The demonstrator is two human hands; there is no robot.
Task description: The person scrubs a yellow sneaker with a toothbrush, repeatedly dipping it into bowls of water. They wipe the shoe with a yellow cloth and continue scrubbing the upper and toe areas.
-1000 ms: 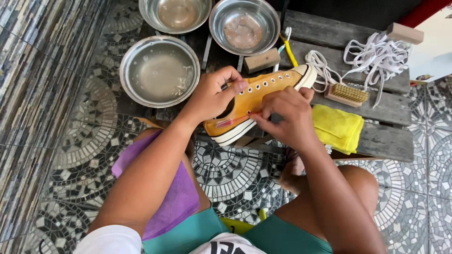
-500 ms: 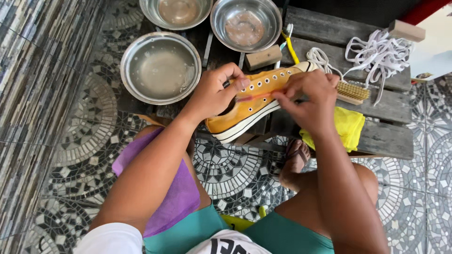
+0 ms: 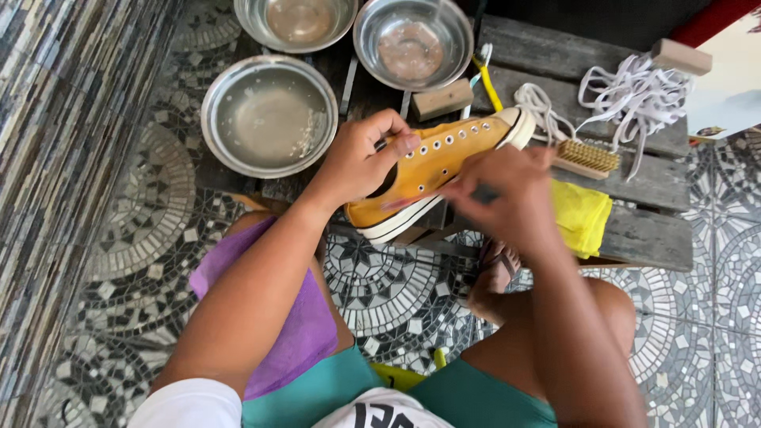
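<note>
The left hand (image 3: 361,162) grips a yellow shoe (image 3: 432,170) by its open top, thumb on the side near the lace holes. The shoe is tilted, with its white toe pointing far and right, over the near edge of the wooden desk (image 3: 646,238). The right hand (image 3: 507,194) is just right of the shoe, touching its side; it is blurry and closed around something small and dark. A brush (image 3: 587,157) and a yellow cloth (image 3: 583,215) lie right of that hand. White laces (image 3: 630,95) lie farther away. Three metal bowls (image 3: 269,115) sit to the left.
</note>
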